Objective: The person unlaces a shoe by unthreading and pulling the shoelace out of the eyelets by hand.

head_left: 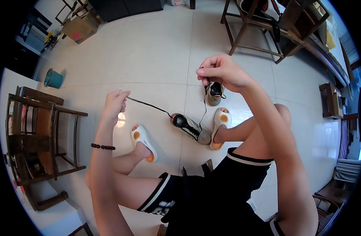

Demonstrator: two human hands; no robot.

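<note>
A sneaker (193, 130) with a dark opening and pale sides lies on the floor between my feet. My left hand (116, 103) pinches one end of its black shoelace (149, 104), which is drawn out nearly straight to the left. Raised higher and to the right, my right hand (223, 71) has its fingers closed on the lace's other end, which hangs in a loose curve down to the shoe. The second sneaker (214, 98) stands just below my right hand, partly hidden by it.
White slippers with orange patches, one at left (143, 142) and one at right (221, 125), are on my feet. Wooden chairs stand at left (50, 137) and upper right (251, 29). A teal bucket (53, 78) and a cardboard box (81, 28) are on the tiles at upper left.
</note>
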